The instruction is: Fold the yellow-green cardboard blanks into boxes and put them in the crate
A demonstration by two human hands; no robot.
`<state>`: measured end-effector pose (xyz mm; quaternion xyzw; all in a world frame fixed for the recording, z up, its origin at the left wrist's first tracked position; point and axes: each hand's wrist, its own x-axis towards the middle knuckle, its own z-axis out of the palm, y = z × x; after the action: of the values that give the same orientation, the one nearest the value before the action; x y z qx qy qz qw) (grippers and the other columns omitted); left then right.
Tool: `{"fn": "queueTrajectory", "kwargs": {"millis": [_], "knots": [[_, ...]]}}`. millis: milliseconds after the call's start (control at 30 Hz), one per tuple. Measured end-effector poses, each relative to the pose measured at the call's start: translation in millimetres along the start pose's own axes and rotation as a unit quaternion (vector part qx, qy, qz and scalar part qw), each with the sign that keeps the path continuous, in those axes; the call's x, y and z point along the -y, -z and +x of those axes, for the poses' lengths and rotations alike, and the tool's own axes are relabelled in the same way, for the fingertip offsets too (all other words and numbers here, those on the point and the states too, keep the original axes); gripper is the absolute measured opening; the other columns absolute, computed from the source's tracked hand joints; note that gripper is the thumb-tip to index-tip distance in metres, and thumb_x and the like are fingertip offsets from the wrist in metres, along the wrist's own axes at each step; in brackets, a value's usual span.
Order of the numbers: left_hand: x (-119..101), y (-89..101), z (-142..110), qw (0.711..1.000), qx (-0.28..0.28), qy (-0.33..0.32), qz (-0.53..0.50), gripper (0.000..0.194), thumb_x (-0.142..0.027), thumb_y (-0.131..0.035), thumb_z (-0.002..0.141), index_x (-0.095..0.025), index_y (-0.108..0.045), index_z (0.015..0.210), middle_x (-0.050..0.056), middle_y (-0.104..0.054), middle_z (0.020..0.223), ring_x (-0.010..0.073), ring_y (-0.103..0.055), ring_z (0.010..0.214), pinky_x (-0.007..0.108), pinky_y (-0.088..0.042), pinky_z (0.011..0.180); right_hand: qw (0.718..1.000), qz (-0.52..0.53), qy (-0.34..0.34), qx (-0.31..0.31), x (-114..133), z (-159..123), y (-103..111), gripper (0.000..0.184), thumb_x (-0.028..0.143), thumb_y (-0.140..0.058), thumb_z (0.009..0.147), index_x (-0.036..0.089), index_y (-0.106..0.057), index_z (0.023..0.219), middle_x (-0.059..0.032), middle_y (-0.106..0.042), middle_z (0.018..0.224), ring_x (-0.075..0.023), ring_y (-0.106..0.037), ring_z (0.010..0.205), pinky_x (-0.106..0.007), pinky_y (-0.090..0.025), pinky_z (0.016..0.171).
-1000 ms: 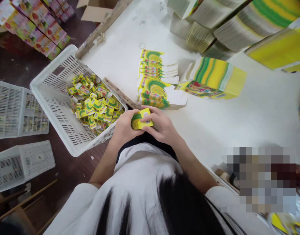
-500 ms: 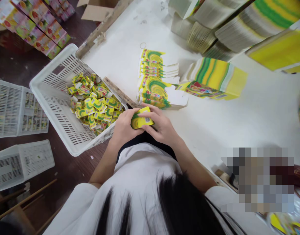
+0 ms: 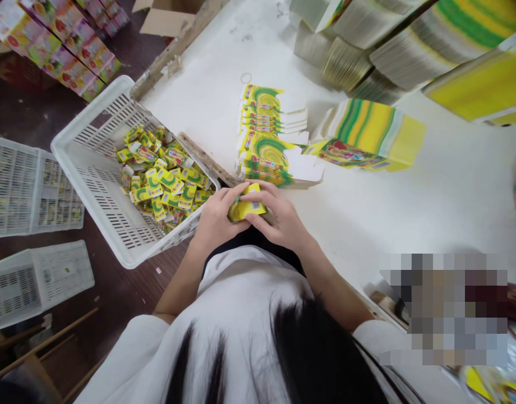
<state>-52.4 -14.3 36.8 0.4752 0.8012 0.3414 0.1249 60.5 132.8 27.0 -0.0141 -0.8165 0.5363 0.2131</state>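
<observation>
Between both hands, close to my waist, is a small yellow-green carton (image 3: 250, 207) with a barcode on one face. My left hand (image 3: 218, 217) grips its left end, the thumb and index finger wrapped about it. From the other side my right hand (image 3: 281, 216) holds it, fingers across the top and the far edge. Parts of the carton are hidden under the fingers. Just beyond lie flattened yellow-green cartons (image 3: 266, 151) fanned out on the white table (image 3: 346, 207). Left of my hands, a white plastic basket (image 3: 127, 238) holds many small folded cartons (image 3: 169, 179).
A banded-looking stack of flat cartons (image 3: 367, 134) lies farther right, with larger stacks (image 3: 409, 50) behind. A wooden strip (image 3: 207, 160) edges the table beside the basket. More white crates (image 3: 60, 280) and pink boxes (image 3: 68, 50) stand on the floor at left.
My left index finger has shifted over the carton's upper edge, and the left hand has moved slightly right. Right-hand fingers have shifted, showing more of the barcode. The surroundings look the same.
</observation>
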Motion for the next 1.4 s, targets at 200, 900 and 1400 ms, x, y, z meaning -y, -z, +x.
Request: {"fn": "queueTrajectory", "kwargs": {"millis": [200,900,1400], "knots": [[0,-0.6,0,0.999,0.025,0.019,-0.011,0.065,-0.032,-0.072,0.081,-0.022,-0.051,0.141,0.010,-0.066,0.125,0.0246,-0.064,0.111,0.039,-0.050,0.099,1.000,0.000,-0.017,-0.002,-5,-2,-2,0.026,0.030,-0.061,0.093,0.024,-0.062,0.118,-0.0139,-0.059,0.131,-0.0277,-0.055,0.130,-0.050,-0.047,0.107],[1,-4.5,1,0.999,0.014,0.031,0.004,0.063,-0.033,-0.073,0.079,-0.022,-0.054,0.138,0.009,-0.068,0.121,0.0243,-0.065,0.107,0.038,-0.050,0.096,0.999,0.002,-0.031,-0.011,-5,-1,-2,0.021,0.035,-0.059,0.094,0.024,-0.062,0.111,-0.0132,-0.061,0.126,-0.0277,-0.057,0.127,-0.049,-0.048,0.105],[1,-9.2,0,0.999,-0.009,0.007,0.038,0.059,-0.037,-0.073,0.079,-0.022,-0.054,0.132,0.008,-0.070,0.120,0.0260,-0.066,0.107,0.040,-0.047,0.095,1.000,0.008,-0.017,-0.017,-1,0,-1,0.015,0.032,-0.060,0.094,0.024,-0.061,0.107,-0.0131,-0.061,0.126,-0.0286,-0.056,0.130,-0.050,-0.048,0.106]]}}
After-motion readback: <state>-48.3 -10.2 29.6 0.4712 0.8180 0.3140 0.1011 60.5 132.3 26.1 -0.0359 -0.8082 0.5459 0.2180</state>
